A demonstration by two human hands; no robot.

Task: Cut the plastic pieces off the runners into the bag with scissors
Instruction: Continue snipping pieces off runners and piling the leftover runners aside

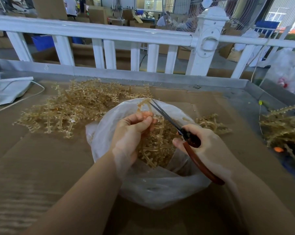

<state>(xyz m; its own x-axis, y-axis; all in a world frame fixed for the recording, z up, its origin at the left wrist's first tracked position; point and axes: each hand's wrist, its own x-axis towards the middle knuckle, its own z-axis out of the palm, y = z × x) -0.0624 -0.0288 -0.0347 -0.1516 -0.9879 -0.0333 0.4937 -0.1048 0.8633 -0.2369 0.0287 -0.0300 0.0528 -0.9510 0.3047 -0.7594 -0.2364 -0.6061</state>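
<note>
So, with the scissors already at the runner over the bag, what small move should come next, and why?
Probably close the scissors to snip. The right hand grips the handles and the blade tips sit against the curved runner that the left hand pinches above the open plastic bag, so a cut piece should drop inside.

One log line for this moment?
left hand: grips tan plastic runner | right hand: holds red-handled scissors, blades at runner | over clear plastic bag
</note>
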